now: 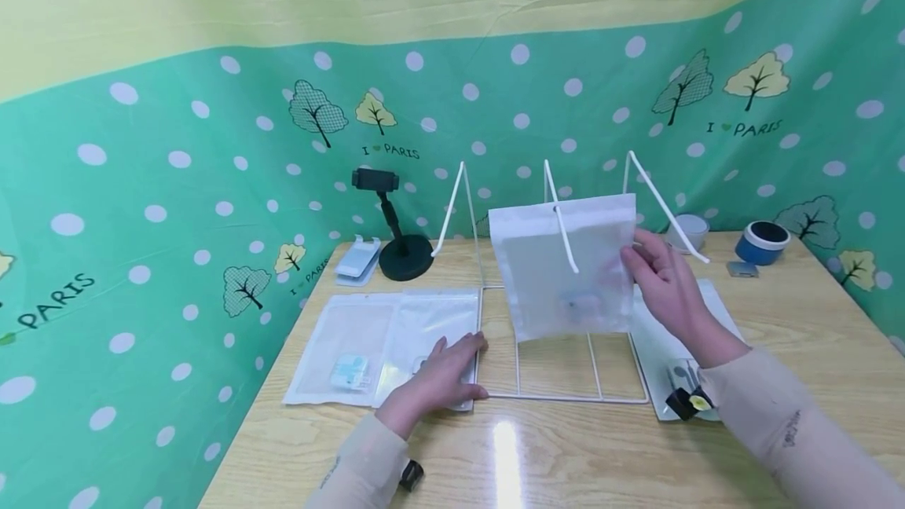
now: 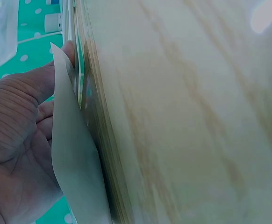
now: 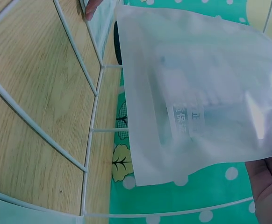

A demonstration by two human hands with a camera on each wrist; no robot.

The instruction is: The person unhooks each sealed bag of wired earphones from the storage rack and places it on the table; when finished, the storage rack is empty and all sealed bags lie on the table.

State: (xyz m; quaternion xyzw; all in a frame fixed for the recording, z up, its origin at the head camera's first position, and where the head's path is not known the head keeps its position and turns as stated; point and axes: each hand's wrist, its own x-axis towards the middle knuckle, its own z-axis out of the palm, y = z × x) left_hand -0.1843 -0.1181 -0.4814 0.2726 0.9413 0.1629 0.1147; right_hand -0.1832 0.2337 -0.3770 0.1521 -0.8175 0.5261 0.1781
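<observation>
A white wire display rack (image 1: pixel 566 397) stands on the table, with three slanting prongs at its top. A translucent white pouch (image 1: pixel 523 281) hangs at the middle prong (image 1: pixel 566 238), which comes out in front of it at the top hole. My right hand (image 1: pixel 668 285) pinches the pouch's right edge between thumb and fingers. Through the film in the right wrist view, a box with printed characters (image 3: pixel 187 119) shows. My left hand (image 1: pixel 441 375) rests with extended fingers on the rack's left base edge, over a flat pouch (image 1: pixel 441 313) lying there.
Another flat pouch (image 1: pixel 346 320) with a light-blue item lies further left. Right of the rack lies a pouch (image 1: pixel 717 313) with dark and grey items. Behind stand a black phone stand (image 1: pixel 404 258), a white cup (image 1: pixel 689 232) and a blue-and-white jar (image 1: pixel 762 246).
</observation>
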